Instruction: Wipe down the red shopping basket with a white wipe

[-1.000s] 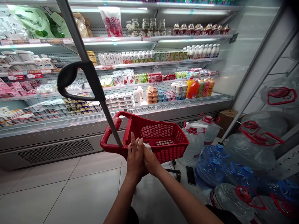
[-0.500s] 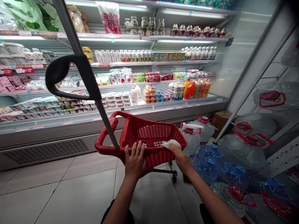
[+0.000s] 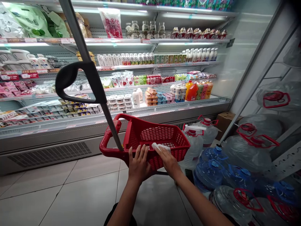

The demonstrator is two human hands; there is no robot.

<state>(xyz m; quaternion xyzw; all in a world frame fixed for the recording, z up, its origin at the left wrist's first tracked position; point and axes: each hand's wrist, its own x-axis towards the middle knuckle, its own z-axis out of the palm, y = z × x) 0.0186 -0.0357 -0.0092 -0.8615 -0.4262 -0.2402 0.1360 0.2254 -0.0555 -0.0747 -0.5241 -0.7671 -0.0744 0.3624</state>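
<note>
Bracing left hand (image 3: 139, 166): fingers wide across the near rim of the red basket (image 3: 181, 153), probably to stop it shifting.
Right hand (image 3: 171, 162): my fingers are closed on a white cloth (image 3: 155, 146) at that rim, likely so it can't slip loose.
Basket: glossy, lattice-sided, upright, before the chilled shelves (image 3: 131, 66), beside water jugs (image 3: 194, 142).
Cloth: crumpled, soft-looking, partly hidden by my fingers.
</note>
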